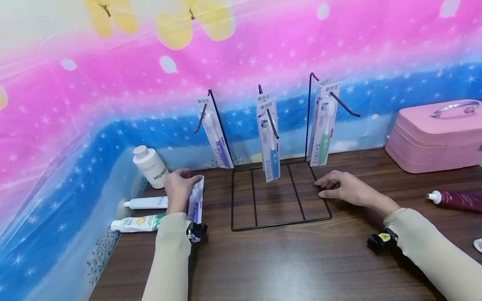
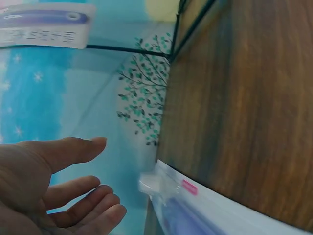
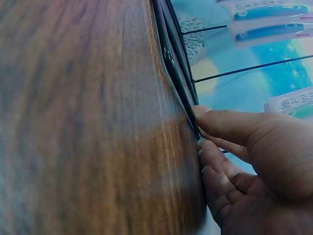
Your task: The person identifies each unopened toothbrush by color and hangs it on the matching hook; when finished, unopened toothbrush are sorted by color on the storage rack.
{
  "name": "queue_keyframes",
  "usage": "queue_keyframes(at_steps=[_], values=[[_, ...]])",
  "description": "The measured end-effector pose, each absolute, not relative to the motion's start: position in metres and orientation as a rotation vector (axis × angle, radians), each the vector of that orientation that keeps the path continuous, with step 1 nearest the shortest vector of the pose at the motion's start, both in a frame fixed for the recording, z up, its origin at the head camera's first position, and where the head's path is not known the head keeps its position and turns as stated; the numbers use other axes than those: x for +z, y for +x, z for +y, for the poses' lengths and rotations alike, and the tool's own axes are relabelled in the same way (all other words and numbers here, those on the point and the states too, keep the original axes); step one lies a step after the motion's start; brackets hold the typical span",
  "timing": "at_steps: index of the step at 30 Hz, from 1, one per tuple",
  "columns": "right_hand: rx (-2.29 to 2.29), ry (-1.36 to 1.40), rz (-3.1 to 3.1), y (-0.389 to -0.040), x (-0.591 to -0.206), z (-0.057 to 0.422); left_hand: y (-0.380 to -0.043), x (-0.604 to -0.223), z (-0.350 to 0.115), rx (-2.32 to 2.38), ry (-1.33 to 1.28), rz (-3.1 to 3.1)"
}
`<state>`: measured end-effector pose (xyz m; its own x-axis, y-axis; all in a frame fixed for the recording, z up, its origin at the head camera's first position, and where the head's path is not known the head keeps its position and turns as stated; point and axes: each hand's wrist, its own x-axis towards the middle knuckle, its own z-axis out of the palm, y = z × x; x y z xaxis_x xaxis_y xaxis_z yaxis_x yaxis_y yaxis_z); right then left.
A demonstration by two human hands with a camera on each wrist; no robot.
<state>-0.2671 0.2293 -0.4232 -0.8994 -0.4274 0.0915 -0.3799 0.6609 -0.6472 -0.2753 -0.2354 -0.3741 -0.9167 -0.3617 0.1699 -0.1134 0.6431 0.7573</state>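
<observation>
A black wire display rack (image 1: 280,225) stands on the table with packaged toothbrushes hanging from its three hooks: purple (image 1: 219,144) at left, blue (image 1: 274,159) in the middle, green (image 1: 324,142) at right. My right hand (image 1: 344,188) pinches the rack's right base wire between thumb and fingers, as the right wrist view also shows. My left hand (image 1: 178,188) is left of the rack, thumb and fingers apart with nothing between them. Beside it lies another packaged purple toothbrush (image 1: 196,205), partly hidden by the wrist; the left wrist view shows this package (image 2: 195,210) below the fingers.
At the left stand a white bottle (image 1: 150,167) and two lying toothpaste tubes, one plain white (image 1: 147,203), one green and white (image 1: 139,223). A pink case (image 1: 437,138) and a dark red tube (image 1: 459,200) are at the right. A patterned cloth hangs behind.
</observation>
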Motion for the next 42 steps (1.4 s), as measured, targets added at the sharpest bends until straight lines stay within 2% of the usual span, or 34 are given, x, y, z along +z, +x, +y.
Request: queue_keyframes(at_steps=[23,42], values=[[-1.057,-0.682,2.799,-0.267,-0.422,0.229,-0.275,-0.384,-0.231,-0.976,0.551,-2.758],[-1.048,-0.678,2.796,-0.266,-0.419,0.228,-0.277,-0.387,-0.232,-0.947,0.515,-2.754]])
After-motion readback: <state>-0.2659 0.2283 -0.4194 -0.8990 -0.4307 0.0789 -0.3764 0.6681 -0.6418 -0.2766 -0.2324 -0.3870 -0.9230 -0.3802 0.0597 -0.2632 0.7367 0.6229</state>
